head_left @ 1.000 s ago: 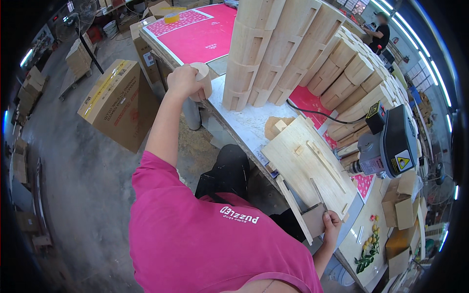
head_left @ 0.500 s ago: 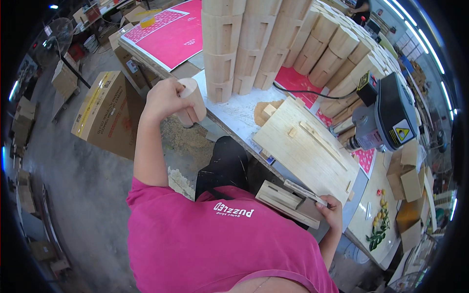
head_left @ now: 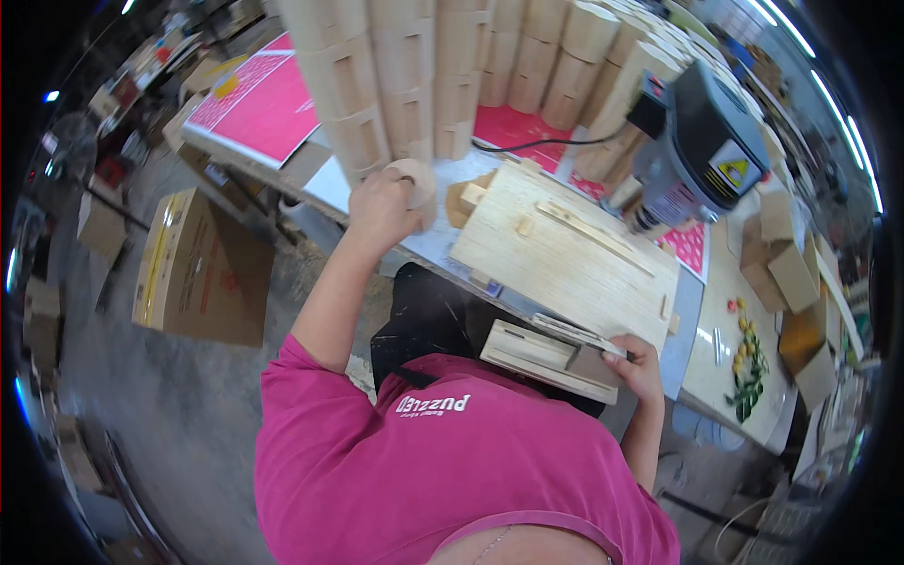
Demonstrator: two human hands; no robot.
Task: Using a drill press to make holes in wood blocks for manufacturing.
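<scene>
My left hand [head_left: 384, 209] is closed around a pale wooden cylinder [head_left: 419, 188], held upright at the table's near edge, beside tall stacks of similar cylinders [head_left: 410, 108]. Whether its base touches the table is hidden. Down at my lap lies a slotted wooden jig [head_left: 541, 358] with an open recess. My right hand [head_left: 642, 369] grips the end of a narrow metal bar [head_left: 574, 330] along the jig's far side. Just beyond the jig, a flat wooden board [head_left: 574, 264] with small strips and blocks fixed on it rests on the table.
A grey and black drill head [head_left: 702, 151] stands over the board's right side, its cable running behind. Sawdust [head_left: 461, 198] is heaped left of the board. Pink printed sheets [head_left: 268, 113] cover parts of the table. Cardboard boxes [head_left: 202, 268] stand left and right; leafy fruit [head_left: 749, 367] lies right.
My left hand has carried the wooden cylinder rightward, from over the floor beside the table to the foot of the stacks. My right hand keeps its grip at the jig. The whole view has shifted.
</scene>
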